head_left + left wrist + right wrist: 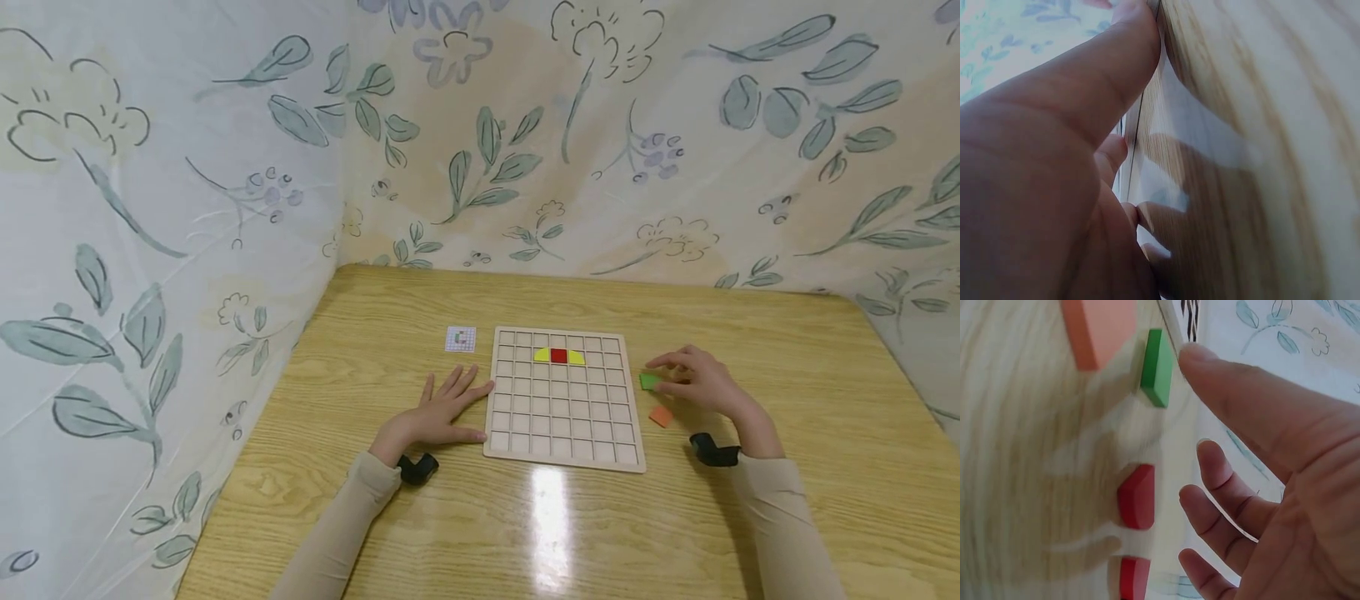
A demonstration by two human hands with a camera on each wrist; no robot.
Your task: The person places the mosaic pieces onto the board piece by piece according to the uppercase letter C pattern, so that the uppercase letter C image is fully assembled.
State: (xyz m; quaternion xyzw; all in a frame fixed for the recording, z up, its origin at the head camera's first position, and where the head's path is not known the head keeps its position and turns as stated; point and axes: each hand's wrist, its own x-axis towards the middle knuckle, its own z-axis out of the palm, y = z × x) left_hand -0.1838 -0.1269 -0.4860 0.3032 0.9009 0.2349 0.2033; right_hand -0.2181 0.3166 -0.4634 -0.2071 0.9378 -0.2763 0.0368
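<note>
A wooden grid board [562, 409] lies flat on the table, with a red square [558, 356] between two yellow quarter-round pieces [541, 356] in one of its upper rows. Along the board's left edge my left hand [442, 414] rests with fingers spread, thumb and a fingertip against the rim. My right hand [701, 382] hovers right of the board, its thumb and forefinger apart close over a green tile [1157, 369]. An orange tile [661, 417] lies nearer me. Two red pieces [1138, 497] show under the fingers in the right wrist view; the hand hides them from the head view.
A small card [461, 339] with a printed grid pattern lies beyond the left hand, beside the board's upper left corner. Floral cloth [525, 167] hangs along the back and left of the wooden table [480, 533]. Black bands sit at both wrists.
</note>
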